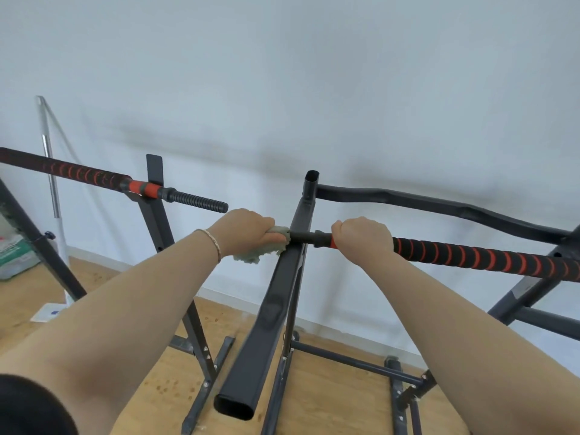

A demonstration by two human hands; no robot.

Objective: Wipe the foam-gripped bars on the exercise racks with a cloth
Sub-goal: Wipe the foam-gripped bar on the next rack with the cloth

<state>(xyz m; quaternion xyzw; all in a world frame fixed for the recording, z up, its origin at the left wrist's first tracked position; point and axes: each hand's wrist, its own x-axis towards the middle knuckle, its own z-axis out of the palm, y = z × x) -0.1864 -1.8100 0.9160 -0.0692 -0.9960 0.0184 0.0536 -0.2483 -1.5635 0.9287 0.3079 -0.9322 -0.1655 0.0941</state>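
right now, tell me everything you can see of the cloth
The cloth is pale grey-green and fluffy, like towelling, crumpled into a wad. The left hand grips it round the end of the foam-gripped bar, right beside the dark rack upright. A loose fold hangs below the hand.

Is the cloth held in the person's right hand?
No, the left hand grips the cloth at the end of the bar, while the right hand holds the bar bare.
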